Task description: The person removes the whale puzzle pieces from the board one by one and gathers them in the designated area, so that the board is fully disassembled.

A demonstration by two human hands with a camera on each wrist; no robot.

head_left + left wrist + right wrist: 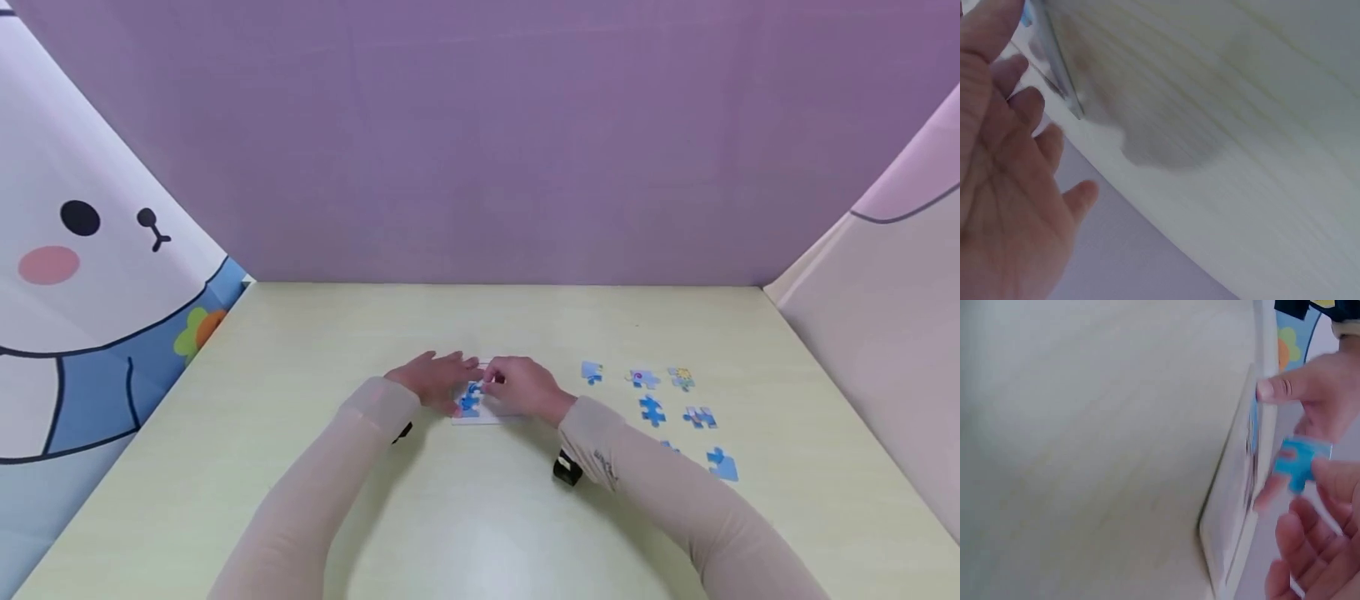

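Note:
A thin white puzzle board lies on the table between both hands. Blue jigsaw pieces sit in its left part. My left hand is at the board's left side, fingers extended and thumb at its near edge. In the left wrist view, the fingers are spread loosely beside the board's edge. Above the board, my right hand pinches a blue puzzle piece between thumb and fingers, as the right wrist view shows. The palm of that hand hides some of the board from the head camera.
Loose puzzle pieces lie to the right, among them a corner piece, a blue piece and one with a yellow sun. The right forearm partly covers another. A purple cloth wall rises behind the pale table.

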